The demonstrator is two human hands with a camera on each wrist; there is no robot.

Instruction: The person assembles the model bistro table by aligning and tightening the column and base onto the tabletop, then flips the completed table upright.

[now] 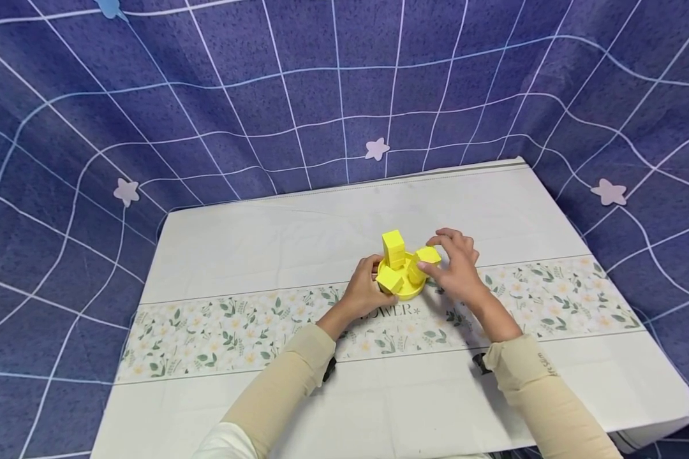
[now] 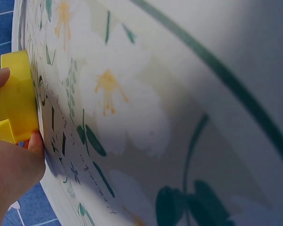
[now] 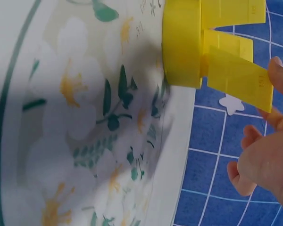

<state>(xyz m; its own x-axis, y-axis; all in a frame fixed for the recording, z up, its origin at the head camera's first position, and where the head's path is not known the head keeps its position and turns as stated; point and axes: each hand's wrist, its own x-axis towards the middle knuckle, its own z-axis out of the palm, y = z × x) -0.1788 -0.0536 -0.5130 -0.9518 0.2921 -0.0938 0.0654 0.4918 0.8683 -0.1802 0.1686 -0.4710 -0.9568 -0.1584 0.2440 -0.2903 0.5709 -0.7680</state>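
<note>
A yellow round base (image 1: 411, 294) sits on the table with three yellow rectangular blocks standing up from it. My left hand (image 1: 363, 290) grips the base from its left side, its thumb and fingers curled round the rim. With thumb and forefinger, my right hand (image 1: 458, 268) pinches the top end of the right block (image 3: 240, 79), which leans outward. The back block (image 1: 393, 248) stands upright, and the front left block (image 1: 389, 280) is close to my left thumb. In the left wrist view, the base (image 2: 21, 94) shows partly, with my left hand below it.
A white tablecloth (image 1: 264, 248) with a floral band (image 1: 229, 325) covers the table. Behind and at both sides hangs a blue curtain (image 1: 298, 95) with white lines and stars. Dark straps or devices sit under both wrists.
</note>
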